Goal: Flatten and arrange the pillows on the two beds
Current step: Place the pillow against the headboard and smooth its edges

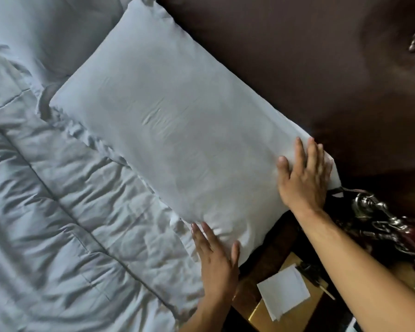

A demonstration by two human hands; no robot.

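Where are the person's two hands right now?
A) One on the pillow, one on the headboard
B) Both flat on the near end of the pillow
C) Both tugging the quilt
B: the left hand and right hand both lie with straight fingers on the pillow.

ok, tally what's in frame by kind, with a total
Pillows: 2, one under the hands, one behind it
Hands: 2, left hand, right hand
Comforter: 1
Headboard: 1
Folded white paper: 1
Total: 7
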